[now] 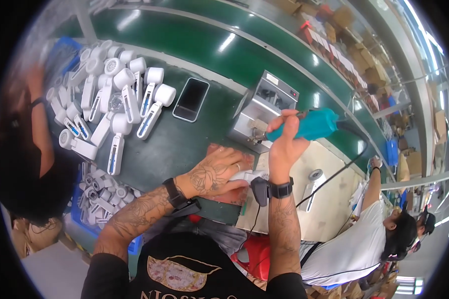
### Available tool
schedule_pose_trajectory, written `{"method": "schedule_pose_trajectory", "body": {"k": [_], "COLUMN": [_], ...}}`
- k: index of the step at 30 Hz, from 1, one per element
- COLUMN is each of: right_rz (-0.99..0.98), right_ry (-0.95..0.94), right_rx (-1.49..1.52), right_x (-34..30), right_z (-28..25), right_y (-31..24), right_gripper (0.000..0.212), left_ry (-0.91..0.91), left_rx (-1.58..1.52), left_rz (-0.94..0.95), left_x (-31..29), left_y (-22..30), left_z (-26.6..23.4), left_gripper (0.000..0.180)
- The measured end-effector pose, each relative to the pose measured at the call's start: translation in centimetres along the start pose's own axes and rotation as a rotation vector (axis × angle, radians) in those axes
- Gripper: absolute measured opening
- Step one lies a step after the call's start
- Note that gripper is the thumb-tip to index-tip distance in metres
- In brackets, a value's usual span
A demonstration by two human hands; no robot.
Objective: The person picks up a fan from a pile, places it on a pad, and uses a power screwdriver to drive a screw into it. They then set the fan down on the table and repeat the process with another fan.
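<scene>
My right hand (pixel 287 142) is wrapped round a teal electric screwdriver (pixel 315 124) with a dark cord running from its back end. The driver's tip points left, at the front of a grey metal screw feeder (pixel 245 118); I cannot tell whether they touch. My left hand (pixel 215 172) is closed on a white handheld fan (pixel 248 176), which lies over a reddish-brown pad (pixel 229 197) on the bench. Part of the fan is hidden by my fingers and my right wrist. The driver is well above and away from the fan.
Several white handheld fans (pixel 117 92) are heaped at the left, near a phone (pixel 191 99). A blue crate (pixel 77 204) of white parts stands below. Another fan (pixel 313 188) lies on the pale board at right. Co-workers sit on both sides; the driver's cord (pixel 356 158) hangs across the right.
</scene>
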State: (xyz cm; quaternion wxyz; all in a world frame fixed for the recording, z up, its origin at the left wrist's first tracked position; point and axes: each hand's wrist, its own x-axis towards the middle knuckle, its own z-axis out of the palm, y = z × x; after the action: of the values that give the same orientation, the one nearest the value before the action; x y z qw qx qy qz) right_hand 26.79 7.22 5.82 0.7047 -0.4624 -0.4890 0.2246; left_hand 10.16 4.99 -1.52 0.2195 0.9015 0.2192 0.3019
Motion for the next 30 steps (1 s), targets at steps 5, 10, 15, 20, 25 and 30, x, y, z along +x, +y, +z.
{"method": "schedule_pose_trajectory", "body": {"k": [5, 10, 15, 20, 25, 30], "right_rz": [-0.005, 0.061, 0.188, 0.17, 0.185, 0.17], "right_ry": [0.016, -0.05, -0.021, -0.045, -0.051, -0.052], "right_rx": [0.072, -0.001, 0.013, 0.04, 0.064, 0.114], "right_x": [0.3, -0.7, -3.9, -5.1, -5.5, -5.7], "right_z": [0.4, 0.8, -2.2, -2.8, -2.7, -2.6], "right_y": [2.5, 0.4, -1.9, -1.8, -1.4, -0.1], "right_gripper": [0.034, 0.036, 0.045, 0.058, 0.055, 0.048], "left_ry": [-0.108, -0.053, 0.011, 0.0, 0.012, 0.025], "left_rx": [-0.031, -0.024, -0.02, -0.024, -0.034, -0.028], "left_rz": [-0.087, -0.125, -0.118, -0.126, -0.133, -0.124], "left_x": [0.3, 0.0, 0.4, 0.2, 0.2, 0.2], "left_y": [0.1, -0.4, -0.3, -0.1, 0.0, 0.0], "left_z": [-0.3, 0.2, 0.5, 0.4, 0.5, 0.6], "left_gripper": [0.053, 0.054, 0.047, 0.046, 0.044, 0.042]}}
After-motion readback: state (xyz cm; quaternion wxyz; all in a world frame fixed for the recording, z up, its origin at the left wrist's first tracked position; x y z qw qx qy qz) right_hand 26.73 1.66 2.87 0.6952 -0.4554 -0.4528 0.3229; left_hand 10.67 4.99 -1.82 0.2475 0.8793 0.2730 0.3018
